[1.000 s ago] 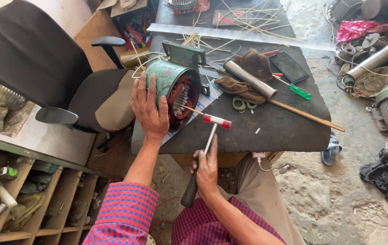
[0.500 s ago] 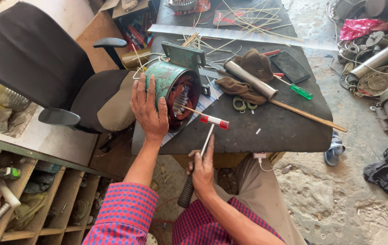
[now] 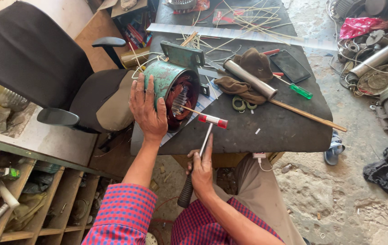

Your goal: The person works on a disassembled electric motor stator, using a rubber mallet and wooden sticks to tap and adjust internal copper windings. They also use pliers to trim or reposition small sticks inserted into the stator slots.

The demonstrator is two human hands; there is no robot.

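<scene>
At the desk's [image 3: 266,131] left edge, the left hand [image 3: 147,109] spreads over the green motor stator [image 3: 173,90], steadying it, while the right hand [image 3: 201,170] grips a small hammer [image 3: 205,136].

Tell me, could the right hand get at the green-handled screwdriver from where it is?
Probably yes, but not freely: the right hand is closed around the hammer handle. The green-handled screwdriver lies uncovered on the dark table, with only a thin wooden stick lying across the way.
</scene>
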